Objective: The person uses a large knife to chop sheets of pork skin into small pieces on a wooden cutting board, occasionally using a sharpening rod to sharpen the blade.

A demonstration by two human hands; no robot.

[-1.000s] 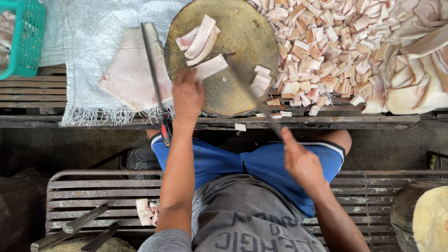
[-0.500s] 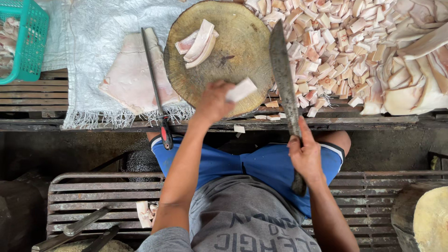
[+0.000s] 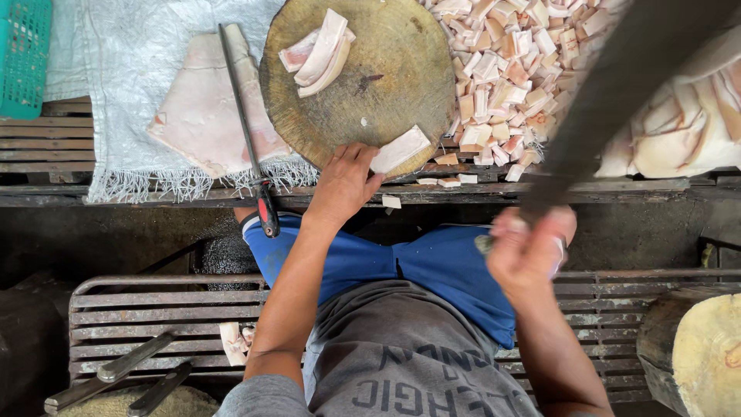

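My left hand (image 3: 345,184) presses a pale strip of pork fat (image 3: 399,150) against the near edge of the round wooden chopping block (image 3: 386,77). My right hand (image 3: 527,251) grips the handle of a big dark cleaver (image 3: 617,85), raised high and blurred, its blade slanting up to the top right. A few longer strips of meat (image 3: 320,51) lie at the far side of the block. A heap of small cut cubes (image 3: 502,69) spreads to the right of the block.
A second long knife (image 3: 245,131) lies on a pale slab of skin (image 3: 204,108) over a white cloth, left of the block. A green basket (image 3: 23,54) sits far left. Large fat slabs (image 3: 679,131) lie far right. Another block (image 3: 706,347) stands low right.
The cleaver has swung up and to the right, closer to the camera. My left hand has set the strip down at the block's near edge and holds it there.
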